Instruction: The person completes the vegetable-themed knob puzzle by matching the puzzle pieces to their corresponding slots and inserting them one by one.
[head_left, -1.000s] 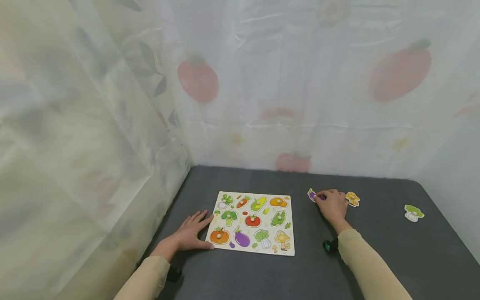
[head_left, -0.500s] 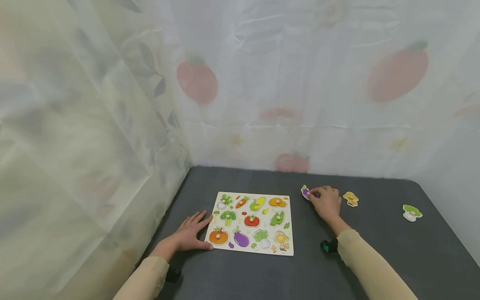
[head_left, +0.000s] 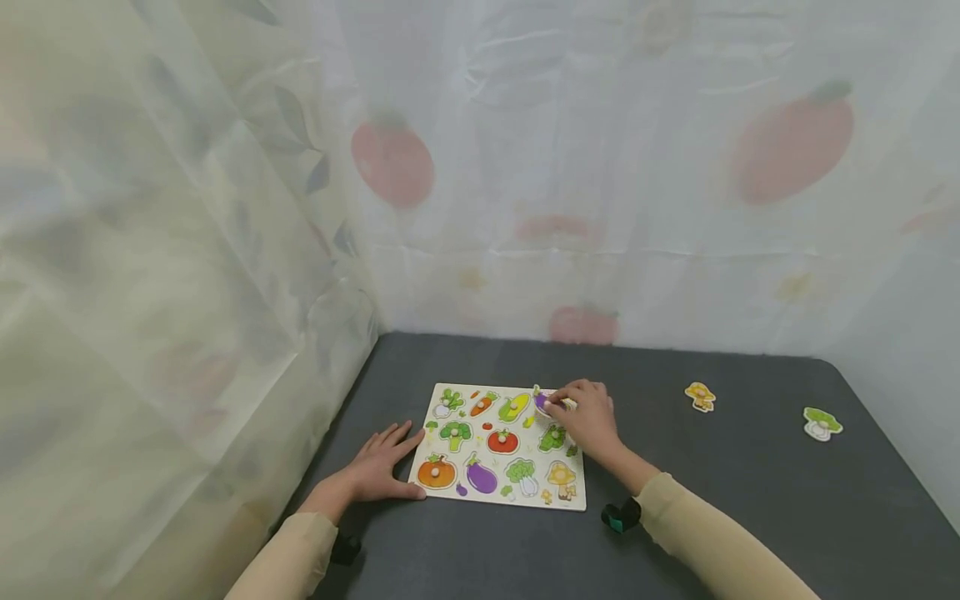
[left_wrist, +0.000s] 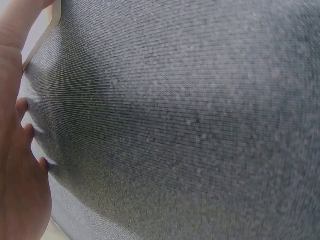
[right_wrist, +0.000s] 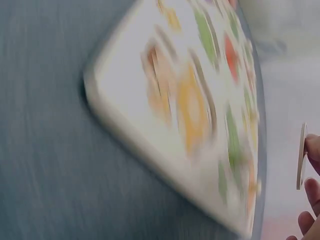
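Observation:
My right hand (head_left: 588, 417) pinches an eggplant puzzle piece (head_left: 541, 402) above the upper right part of a wooden vegetable puzzle board (head_left: 492, 461). In the right wrist view the piece (right_wrist: 302, 157) appears edge-on between thumb and finger, apart from the blurred board (right_wrist: 120, 80). My left hand (head_left: 375, 471) lies spread at the board's left side. Its thumb touches the lower left corner and its index finger reaches the left edge. The purple eggplant picture (head_left: 481, 477) in the board's bottom row shows no knob. Several other vegetables there have knobs.
A yellow mushroom piece (head_left: 701, 397) lies on the dark table (head_left: 675, 450) to the right of the board. Farther right is a green-and-white vegetable piece (head_left: 822, 423). A pale curtain (head_left: 480, 167) with fruit prints hangs behind the table and along its left side.
My right hand has carried the eggplant piece leftward from beside the mushroom piece to above the board. My left hand has stayed at the board's left edge.

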